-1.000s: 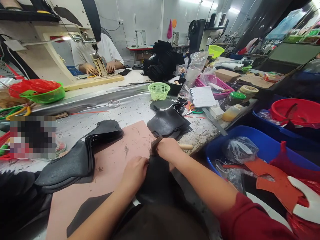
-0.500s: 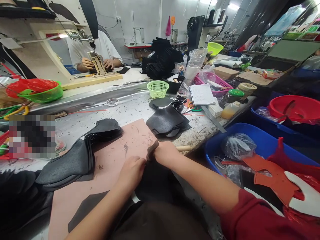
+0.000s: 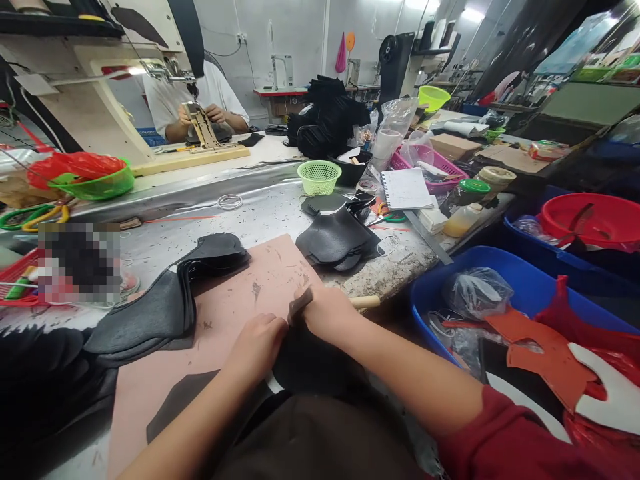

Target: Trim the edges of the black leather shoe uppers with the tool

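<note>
My left hand (image 3: 261, 337) is closed, with its fingertips pinching the upper edge of a black leather piece (image 3: 313, 360). Just to its right, my right hand (image 3: 327, 312) is closed on the same edge, where a narrow strip is turned up between thumb and fingers. Below my hands the piece hangs over the dark apron (image 3: 320, 440) at my front. Under my left forearm another dark piece (image 3: 177, 400) lies on the pink board (image 3: 230, 300). A stack of black shaped leather pieces (image 3: 145, 313) rests across the board's left edge.
Beyond the board lies a second stack of black pieces (image 3: 337, 237), near a green basket (image 3: 319, 177) and a notebook (image 3: 407, 189). A wooden handle (image 3: 366, 302) sticks out behind my right hand. Blue bins (image 3: 425, 320) stand at right. Across the table a person works behind a sewing machine (image 3: 100, 100).
My right hand has shifted slightly left along the edge, closer to my left hand, and the turned-up strip is tilted differently. The whole view has moved a little.
</note>
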Available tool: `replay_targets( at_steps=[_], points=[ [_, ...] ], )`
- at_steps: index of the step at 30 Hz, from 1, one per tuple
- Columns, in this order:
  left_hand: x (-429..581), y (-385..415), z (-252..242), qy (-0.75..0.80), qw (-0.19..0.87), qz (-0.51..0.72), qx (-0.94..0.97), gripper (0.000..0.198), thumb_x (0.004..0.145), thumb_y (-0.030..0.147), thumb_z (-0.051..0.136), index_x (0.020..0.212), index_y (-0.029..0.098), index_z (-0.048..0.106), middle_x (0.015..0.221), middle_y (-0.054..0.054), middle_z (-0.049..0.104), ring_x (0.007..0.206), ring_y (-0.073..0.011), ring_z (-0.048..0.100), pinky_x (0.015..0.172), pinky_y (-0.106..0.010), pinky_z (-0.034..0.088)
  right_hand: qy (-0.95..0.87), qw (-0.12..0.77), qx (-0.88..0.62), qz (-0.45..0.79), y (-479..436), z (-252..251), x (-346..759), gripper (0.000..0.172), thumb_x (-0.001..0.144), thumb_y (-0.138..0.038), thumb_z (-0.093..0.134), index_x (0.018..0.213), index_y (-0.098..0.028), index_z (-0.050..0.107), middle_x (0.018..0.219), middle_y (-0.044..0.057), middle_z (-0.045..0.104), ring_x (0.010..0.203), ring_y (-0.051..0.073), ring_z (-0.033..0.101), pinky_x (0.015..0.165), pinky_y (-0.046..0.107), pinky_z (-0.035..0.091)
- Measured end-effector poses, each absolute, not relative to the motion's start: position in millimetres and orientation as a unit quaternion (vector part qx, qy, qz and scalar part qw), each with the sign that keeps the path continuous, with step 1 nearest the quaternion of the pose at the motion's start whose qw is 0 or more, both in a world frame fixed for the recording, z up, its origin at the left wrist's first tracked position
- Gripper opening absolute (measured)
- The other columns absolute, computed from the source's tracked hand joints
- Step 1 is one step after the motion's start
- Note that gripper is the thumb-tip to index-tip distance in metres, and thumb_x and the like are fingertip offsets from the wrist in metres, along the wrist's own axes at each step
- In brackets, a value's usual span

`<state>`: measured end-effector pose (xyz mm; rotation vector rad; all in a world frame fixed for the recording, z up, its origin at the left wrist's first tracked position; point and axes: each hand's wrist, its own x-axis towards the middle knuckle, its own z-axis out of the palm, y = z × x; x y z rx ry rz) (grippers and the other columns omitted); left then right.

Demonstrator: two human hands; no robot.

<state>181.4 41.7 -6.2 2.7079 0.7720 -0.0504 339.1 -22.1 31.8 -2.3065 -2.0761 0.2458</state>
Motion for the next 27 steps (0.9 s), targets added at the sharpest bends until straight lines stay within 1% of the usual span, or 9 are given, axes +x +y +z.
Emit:
replay_targets(
  at_steps=[5,9,13,15,17,19,22,25,27],
  points=[
    [174.2,40.6,-7.0,0.27,0.184,-0.034,0.944,0.027,0.079,0.011,0.038,0.091,0.02,0.061,0.085,-0.005,0.059,0.081,-0.018,0.056,0.073,-0.028,0.043,-0.662,0.006,-0.744,0.09,-23.3,31.1,333.5,0.024,0.076,-0.015,0.042,0.091,-0.015,0.06,0.078,0.009,0.066,0.074,0.021,0.062,0.058,0.027,0.042],
    [168.6,38.9,-6.9,0.296,0.194,-0.032,0.935,0.024,0.08,0.013,0.038,0.086,0.017,0.061,0.083,-0.006,0.059,0.08,-0.0184,0.056,0.071,-0.028,0.043,-0.667,0.018,-0.739,0.089,-25.0,28.0,329.3,0.022,0.075,-0.017,0.044,0.09,-0.015,0.06,0.08,0.009,0.065,0.075,0.02,0.061,0.06,0.026,0.042],
    [162.3,37.3,-6.1,0.284,0.196,-0.043,0.938,0.027,0.078,0.012,0.04,0.094,0.02,0.061,0.088,-0.005,0.059,0.083,-0.0187,0.056,0.074,-0.029,0.043,-0.661,0.018,-0.745,0.09,-26.8,29.8,323.5,0.022,0.076,-0.015,0.043,0.089,-0.017,0.06,0.08,0.007,0.066,0.078,0.02,0.061,0.059,0.026,0.041],
    [159.3,36.6,-5.5,0.293,0.203,-0.039,0.933,0.026,0.077,0.011,0.041,0.09,0.02,0.061,0.086,-0.005,0.059,0.083,-0.0181,0.056,0.073,-0.027,0.043,-0.665,0.007,-0.74,0.101,-27.4,31.6,320.0,0.023,0.076,-0.015,0.042,0.091,-0.017,0.06,0.081,0.007,0.066,0.075,0.02,0.061,0.057,0.026,0.041],
    [156.3,36.0,-5.2,0.298,0.204,-0.037,0.932,0.026,0.079,0.014,0.038,0.086,0.019,0.062,0.084,-0.005,0.058,0.081,-0.0174,0.056,0.072,-0.027,0.043,-0.674,-0.008,-0.73,0.113,-27.5,32.3,317.2,0.022,0.076,-0.014,0.044,0.091,-0.016,0.06,0.081,0.007,0.066,0.073,0.019,0.061,0.058,0.026,0.04],
    [152.8,35.3,-5.6,0.285,0.2,-0.043,0.936,0.03,0.08,0.015,0.036,0.088,0.021,0.064,0.082,-0.004,0.058,0.078,-0.0166,0.056,0.071,-0.026,0.043,-0.679,-0.008,-0.726,0.111,-27.4,32.0,315.2,0.022,0.075,-0.015,0.045,0.091,-0.016,0.06,0.079,0.007,0.067,0.072,0.019,0.061,0.059,0.026,0.04],
    [147.4,34.2,-8.0,0.28,0.202,-0.044,0.937,0.031,0.078,0.012,0.037,0.092,0.021,0.063,0.082,-0.004,0.058,0.077,-0.0166,0.055,0.071,-0.027,0.043,-0.676,0.003,-0.731,0.094,-28.2,31.1,311.7,0.021,0.075,-0.017,0.045,0.09,-0.017,0.06,0.076,0.007,0.066,0.07,0.02,0.061,0.057,0.027,0.039],
    [142.1,33.1,-10.2,0.293,0.207,-0.021,0.933,0.028,0.078,0.012,0.037,0.086,0.017,0.064,0.082,-0.005,0.058,0.079,-0.0176,0.055,0.071,-0.027,0.043,-0.678,-0.017,-0.726,0.111,-29.7,31.3,306.4,0.021,0.076,-0.016,0.044,0.09,-0.016,0.06,0.077,0.007,0.066,0.068,0.019,0.061,0.053,0.026,0.037],
    [138.5,32.9,-10.8,0.281,0.203,-0.015,0.938,0.03,0.078,0.011,0.036,0.087,0.018,0.065,0.082,-0.005,0.058,0.078,-0.0178,0.054,0.072,-0.029,0.043,-0.684,-0.023,-0.719,0.118,-30.8,32.1,302.9,0.021,0.076,-0.016,0.044,0.09,-0.016,0.06,0.077,0.007,0.066,0.071,0.019,0.061,0.054,0.025,0.037]
  ],
)
